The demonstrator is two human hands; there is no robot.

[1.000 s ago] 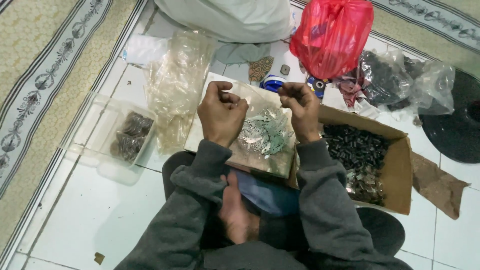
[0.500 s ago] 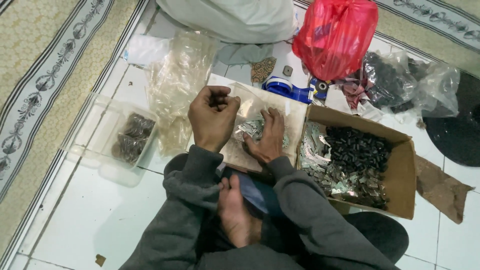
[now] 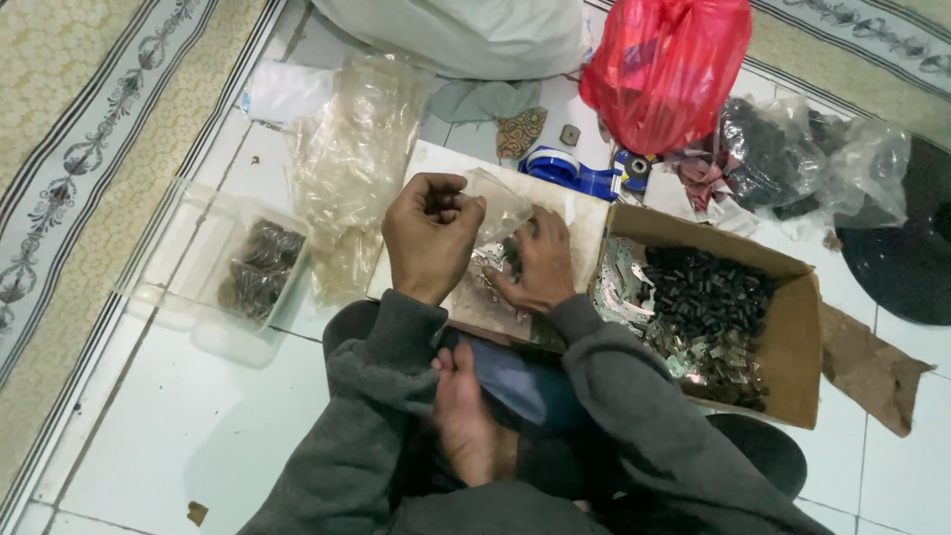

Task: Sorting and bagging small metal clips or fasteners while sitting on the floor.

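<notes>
A small clear plastic bag (image 3: 498, 203) is pinched at its upper edge between the thumb and curled fingers of the left hand (image 3: 428, 236), so that the bag hangs to the right of the fist and just above the right hand (image 3: 538, 266). The right hand lies palm down on a flat pale cardboard sheet (image 3: 584, 213), its fingers pressed over a scatter of small silvery metal pieces (image 3: 487, 266) directly beneath the bag's lower end; whether those fingers pinch any piece cannot be told. The sheet rests on the person's lap and the white tiled floor (image 3: 149, 426), with both hands near its middle and the bag over its centre. Touching the sheet's right edge stands an open brown cardboard box (image 3: 792, 327) filled with dark cylindrical parts and silvery pieces. Beyond the sheet's far edge lie a blue-and-white tape roll (image 3: 567, 168) and a red plastic bag (image 3: 666, 64); a heap of crumpled clear plastic bags (image 3: 352, 168) lies just beside the sheet's left edge. Further left sits a clear plastic tray (image 3: 213, 317) holding dark pieces, near a patterned beige carpet (image 3: 89, 168). Grey sleeves (image 3: 381, 376) cover both forearms, and a bare foot (image 3: 466, 421) lies below the sheet's near edge.
</notes>
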